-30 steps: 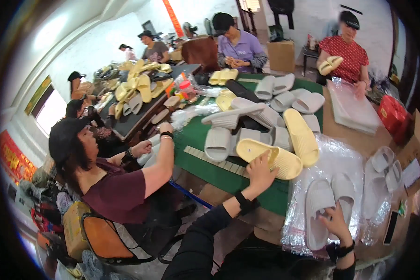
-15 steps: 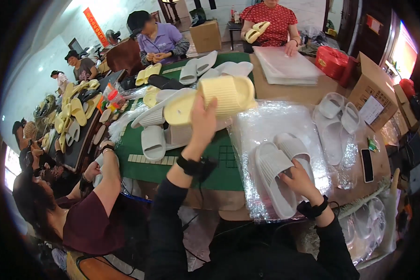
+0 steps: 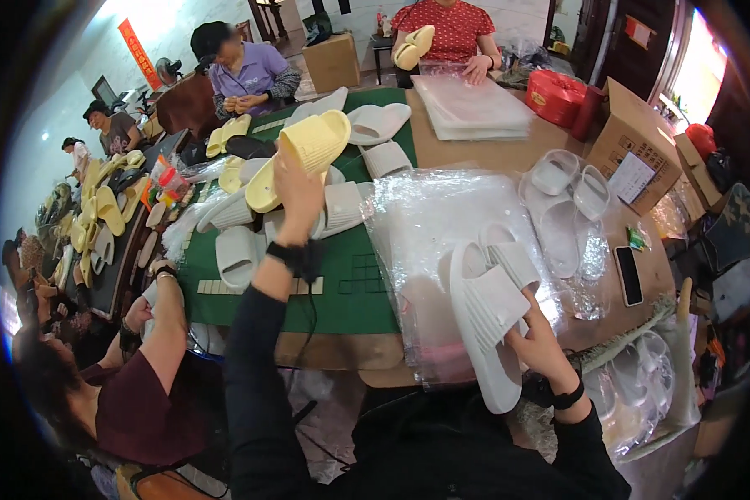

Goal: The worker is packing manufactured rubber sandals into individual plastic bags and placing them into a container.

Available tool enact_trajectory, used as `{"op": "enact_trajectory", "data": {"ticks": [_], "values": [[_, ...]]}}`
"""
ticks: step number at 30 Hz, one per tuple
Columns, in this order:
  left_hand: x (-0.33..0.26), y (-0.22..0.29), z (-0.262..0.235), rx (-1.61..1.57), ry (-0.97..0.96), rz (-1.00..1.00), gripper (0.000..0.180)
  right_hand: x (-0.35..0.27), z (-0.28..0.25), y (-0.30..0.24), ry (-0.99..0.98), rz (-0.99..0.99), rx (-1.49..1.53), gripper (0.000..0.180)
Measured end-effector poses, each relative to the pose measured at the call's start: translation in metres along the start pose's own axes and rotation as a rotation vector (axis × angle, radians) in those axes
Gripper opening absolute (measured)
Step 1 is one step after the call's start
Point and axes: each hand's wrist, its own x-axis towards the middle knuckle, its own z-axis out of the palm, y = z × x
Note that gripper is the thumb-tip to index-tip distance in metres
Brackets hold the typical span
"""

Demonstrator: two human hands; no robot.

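My left hand (image 3: 298, 193) grips a pale yellow slide slipper (image 3: 318, 140) by its side, holding it tilted above a loose pile of grey slippers (image 3: 342, 208) on the green mat (image 3: 367, 312). In my right hand (image 3: 543, 340) is a pair of light grey slippers (image 3: 489, 321) with ribbed straps, fingers closed on the inner edge. One of the pair partly hides the other. They are over the near part of a stack of clear plastic bags (image 3: 450, 204). Right of the stack lies another grey pair (image 3: 561, 237) on clear plastic.
A phone (image 3: 629, 275) and a cardboard box (image 3: 637, 150) are at the right. Across the table, a person in red (image 3: 446, 37) holds yellow slippers beside clear sheets (image 3: 475, 104). A co-worker in maroon (image 3: 150, 408) sits close at my left. Bagged slippers (image 3: 642, 375) fill a container below right.
My left hand has carried the yellow slipper leftward, away from the bag stack and over the grey slippers. The grey pair in my right hand has come nearer to me. The whole view has shifted.
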Motion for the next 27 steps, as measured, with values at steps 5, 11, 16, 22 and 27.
{"op": "enact_trajectory", "data": {"ticks": [5,11,16,22,27], "values": [[-0.173,0.099,-0.081,-0.405,-1.087,0.407,0.054,-0.038,-0.013,0.033,0.053,0.185,0.600,0.056],[-0.281,0.128,-0.124,-0.344,-1.061,0.531,0.060,-0.067,-0.036,0.041,0.087,0.165,0.587,0.040],[-0.284,0.142,-0.082,-0.184,-0.803,0.550,0.052,-0.079,-0.030,0.040,-0.012,0.144,0.500,0.042],[-0.231,0.118,-0.048,-0.542,-0.988,0.252,0.065,-0.089,-0.026,0.035,-0.091,0.144,0.528,0.043],[-0.096,0.087,-0.003,-0.245,-0.376,-0.111,0.084,-0.099,-0.023,0.044,-0.034,0.205,0.570,0.038]]}}
